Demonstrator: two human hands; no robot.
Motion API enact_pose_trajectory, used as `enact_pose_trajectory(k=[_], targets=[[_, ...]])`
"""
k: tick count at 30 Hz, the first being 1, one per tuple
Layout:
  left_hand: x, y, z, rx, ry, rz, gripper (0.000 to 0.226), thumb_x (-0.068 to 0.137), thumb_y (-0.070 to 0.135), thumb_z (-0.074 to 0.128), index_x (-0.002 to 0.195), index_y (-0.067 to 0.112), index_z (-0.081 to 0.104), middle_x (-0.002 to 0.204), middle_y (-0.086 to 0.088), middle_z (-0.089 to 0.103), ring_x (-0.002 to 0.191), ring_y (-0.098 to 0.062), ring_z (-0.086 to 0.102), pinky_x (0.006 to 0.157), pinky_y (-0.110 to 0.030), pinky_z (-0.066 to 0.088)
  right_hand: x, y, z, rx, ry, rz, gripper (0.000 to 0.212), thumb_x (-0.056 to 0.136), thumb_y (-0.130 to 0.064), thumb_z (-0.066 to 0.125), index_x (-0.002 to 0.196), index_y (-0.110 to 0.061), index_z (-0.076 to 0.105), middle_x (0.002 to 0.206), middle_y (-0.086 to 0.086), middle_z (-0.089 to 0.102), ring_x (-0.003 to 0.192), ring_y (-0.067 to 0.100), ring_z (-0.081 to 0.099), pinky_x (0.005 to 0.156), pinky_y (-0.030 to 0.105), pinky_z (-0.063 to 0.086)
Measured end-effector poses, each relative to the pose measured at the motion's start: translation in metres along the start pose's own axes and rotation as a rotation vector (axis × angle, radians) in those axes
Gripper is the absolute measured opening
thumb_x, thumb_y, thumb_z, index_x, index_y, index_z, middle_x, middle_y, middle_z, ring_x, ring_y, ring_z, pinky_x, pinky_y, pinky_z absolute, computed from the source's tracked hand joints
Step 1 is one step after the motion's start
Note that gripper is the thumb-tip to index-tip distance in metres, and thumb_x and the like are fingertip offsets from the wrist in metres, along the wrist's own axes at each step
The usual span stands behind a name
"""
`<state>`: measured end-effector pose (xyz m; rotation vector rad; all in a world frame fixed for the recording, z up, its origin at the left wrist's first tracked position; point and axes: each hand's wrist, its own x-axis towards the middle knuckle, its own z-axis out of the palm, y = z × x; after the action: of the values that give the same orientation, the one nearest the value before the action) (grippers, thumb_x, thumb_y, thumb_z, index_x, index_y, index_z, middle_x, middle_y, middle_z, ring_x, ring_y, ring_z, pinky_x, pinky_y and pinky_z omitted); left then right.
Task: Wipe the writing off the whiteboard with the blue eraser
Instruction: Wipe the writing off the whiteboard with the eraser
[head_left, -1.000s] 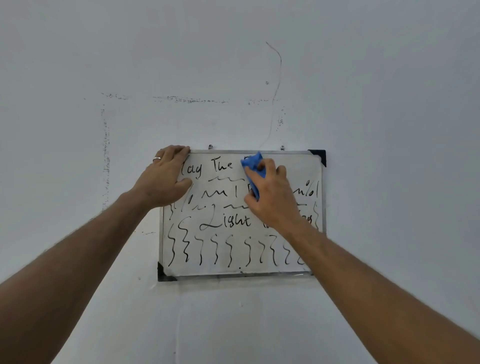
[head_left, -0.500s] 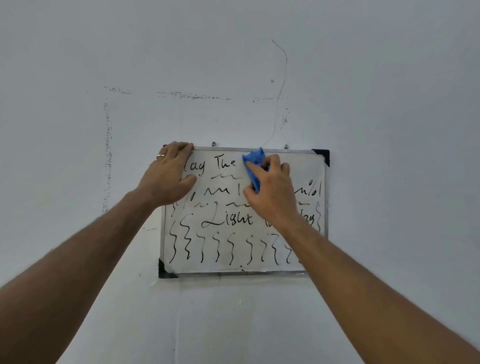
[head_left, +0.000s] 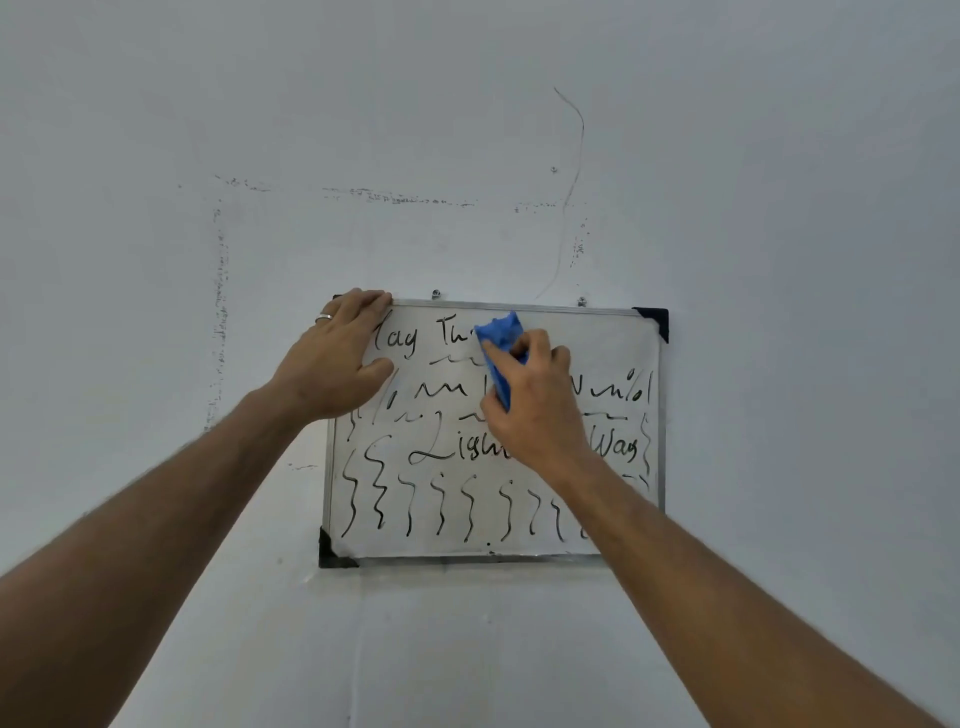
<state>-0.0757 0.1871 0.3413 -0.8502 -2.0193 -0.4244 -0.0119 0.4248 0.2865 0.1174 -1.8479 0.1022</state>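
Observation:
A small metal-framed whiteboard (head_left: 608, 343) hangs on a pale wall and carries black handwriting and wavy lines. Its top right area is wiped blank. My right hand (head_left: 535, 405) grips the blue eraser (head_left: 500, 345) and presses it against the board near the top middle, over the end of the word "The". My left hand (head_left: 337, 358), with a ring on one finger, lies flat on the board's top left corner, fingers straight. My right hand and forearm hide part of the middle lines of writing.
The wall (head_left: 779, 208) around the board is bare, with faint dotted marks (head_left: 221, 312) tracing a rectangle above and left of it and a thin dark line (head_left: 576, 156) running up from the board's top. Two small hooks (head_left: 436, 295) hold the top edge.
My right hand has slid the eraser leftward along the top row, now covering the end of "The". More of the right-hand writing shows. My left hand has stayed on the corner.

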Motion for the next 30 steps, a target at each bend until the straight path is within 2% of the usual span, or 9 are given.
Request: enact_pose_trajectory(k=[4,9,13,18,22,26,30], targets=[[0.0,0.003,-0.001,0.01,0.001,-0.014,0.085,0.079,0.04,0.042,0.158,0.015,0.025,0.159,0.003,0.025,0.147,-0.02,0.017,0.111,-0.047,0.034,0.013,-0.006,0.001,0.045,0.082,0.155,0.062,0.088,-0.029,0.061,0.147,-0.019,0.045,0.121,0.009,0.037,0.101,0.026,0.036,0.086,0.036,0.049],[-0.001,-0.001,-0.002,0.01,-0.012,-0.002,0.084,0.08,0.038,0.041,0.159,0.016,0.023,0.162,0.004,0.022,0.151,-0.02,0.014,0.114,-0.049,0.031,-0.001,-0.01,0.006,0.039,-0.015,-0.034,0.06,0.086,-0.026,0.063,0.143,-0.018,0.051,0.117,0.009,0.041,0.098,0.027,0.037,0.086,0.043,0.052],[0.0,-0.002,-0.003,0.016,-0.02,-0.001,0.084,0.08,0.038,0.041,0.159,0.016,0.023,0.163,0.004,0.021,0.152,-0.021,0.013,0.114,-0.05,0.031,0.009,-0.019,0.008,0.075,0.055,0.105,0.06,0.086,-0.026,0.063,0.144,-0.017,0.05,0.118,0.009,0.039,0.099,0.026,0.037,0.088,0.038,0.051],[-0.002,-0.006,-0.004,0.033,-0.02,0.023,0.084,0.081,0.037,0.042,0.16,0.015,0.02,0.165,0.003,0.018,0.152,-0.021,0.013,0.115,-0.046,0.032,0.003,-0.022,0.01,0.049,-0.035,-0.055,0.058,0.085,-0.029,0.063,0.142,-0.02,0.052,0.115,0.008,0.04,0.097,0.026,0.038,0.085,0.045,0.052],[-0.002,-0.012,0.0,0.015,0.012,0.011,0.081,0.085,0.032,0.046,0.158,0.009,0.02,0.162,0.0,0.018,0.149,-0.022,0.018,0.111,-0.044,0.037,0.017,-0.029,0.009,0.083,0.027,0.07,0.059,0.086,-0.028,0.063,0.143,-0.018,0.051,0.118,0.008,0.039,0.1,0.025,0.037,0.088,0.04,0.052],[-0.001,-0.017,0.002,-0.019,0.021,0.005,0.08,0.082,0.032,0.041,0.156,0.008,0.024,0.16,0.0,0.021,0.147,-0.024,0.022,0.11,-0.045,0.039,0.01,-0.028,0.007,0.029,-0.082,-0.104,0.059,0.087,-0.03,0.062,0.143,-0.019,0.05,0.116,0.008,0.04,0.098,0.025,0.037,0.086,0.043,0.052],[0.0,-0.017,0.002,-0.056,0.036,-0.005,0.078,0.082,0.031,0.04,0.155,0.007,0.026,0.158,-0.001,0.024,0.145,-0.025,0.024,0.11,-0.044,0.038,0.021,-0.028,0.006,0.069,0.001,0.038,0.059,0.086,-0.027,0.063,0.143,-0.018,0.051,0.117,0.009,0.04,0.099,0.025,0.037,0.087,0.041,0.052]])
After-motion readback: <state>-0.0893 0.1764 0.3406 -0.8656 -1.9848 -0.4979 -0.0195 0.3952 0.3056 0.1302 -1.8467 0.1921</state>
